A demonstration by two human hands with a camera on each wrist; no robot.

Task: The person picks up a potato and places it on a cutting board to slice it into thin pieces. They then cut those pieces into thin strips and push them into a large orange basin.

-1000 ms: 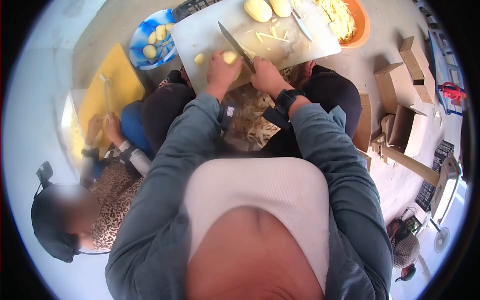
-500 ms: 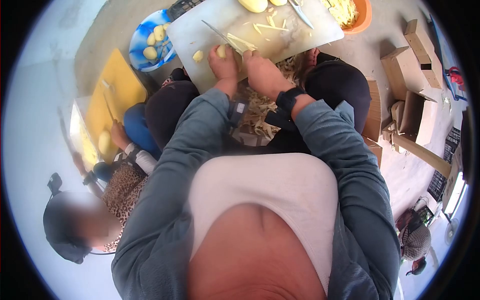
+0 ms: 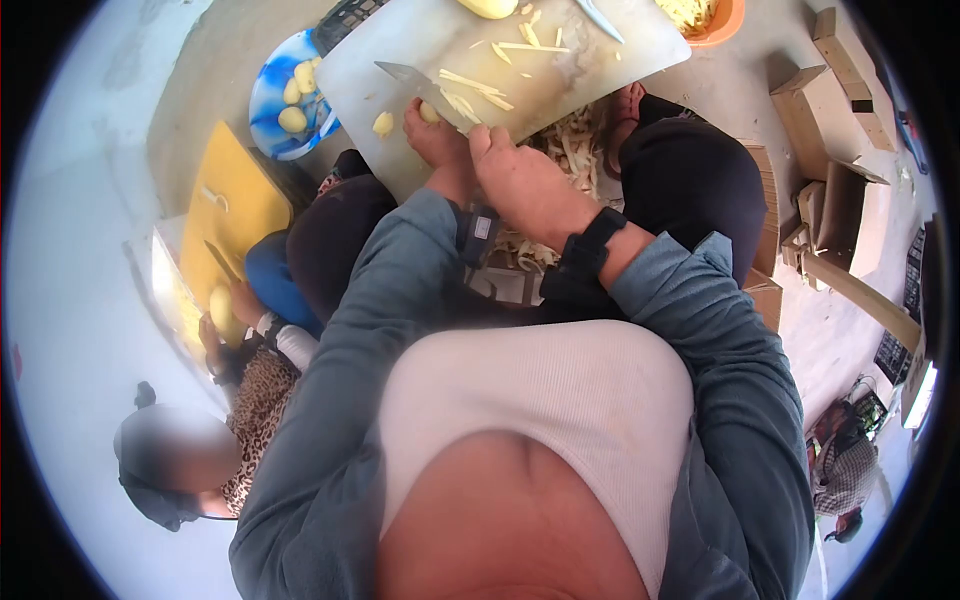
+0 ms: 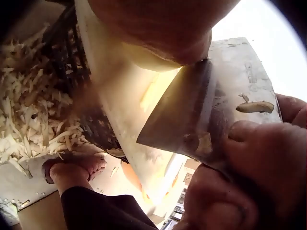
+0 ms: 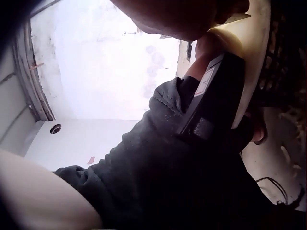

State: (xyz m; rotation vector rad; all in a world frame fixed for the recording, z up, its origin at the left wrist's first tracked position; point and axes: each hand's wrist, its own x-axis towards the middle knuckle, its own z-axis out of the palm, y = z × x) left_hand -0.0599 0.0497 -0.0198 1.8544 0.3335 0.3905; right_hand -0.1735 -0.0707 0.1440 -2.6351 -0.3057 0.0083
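My left hand (image 3: 440, 148) holds a piece of peeled potato (image 3: 429, 112) on the white cutting board (image 3: 590, 85); its fingers cover much of the piece. The handle of a knife (image 3: 405, 75) is in my right hand (image 3: 535, 190). In the left wrist view, the broad knife blade (image 4: 180, 112) lies right against the potato (image 4: 151, 60), under the left fingers. Cut potato strips (image 3: 475, 86) lie just beyond the blade. A small potato piece (image 3: 383, 123) sits left of my left hand.
A peeled potato (image 3: 490, 6) and a light-blue-handled knife (image 3: 600, 20) lie at the board's far side. Beyond are an orange bowl (image 3: 722, 35) of strips and a blue-white basin (image 3: 268, 130) of potatoes. Peelings (image 3: 570, 145) lie below. Left, another person works at a yellow board (image 3: 235, 175).
The knife has moved down through the potato, and fresh strips have come to lie beside its blade. My right hand has come closer to me. The head view has shifted slightly.
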